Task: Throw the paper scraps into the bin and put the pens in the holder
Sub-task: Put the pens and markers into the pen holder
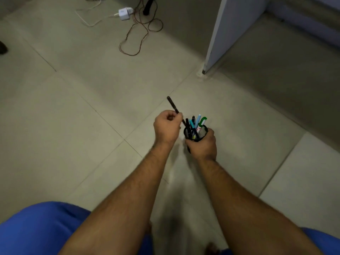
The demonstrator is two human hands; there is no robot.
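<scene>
Fingers of left hand (167, 128) pinch slim black pen (173, 107); right hand (203, 146) grips round mesh holder (196, 134)

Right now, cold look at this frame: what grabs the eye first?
Centre frame, the right hand holds a black mesh holder stuffed with pens above the tiled floor, while the left hand has a grip on a black pen, its lower end at the holder's rim. Up top, a white adapter lies in tangled cables; a grey panel stands upper right.
</scene>
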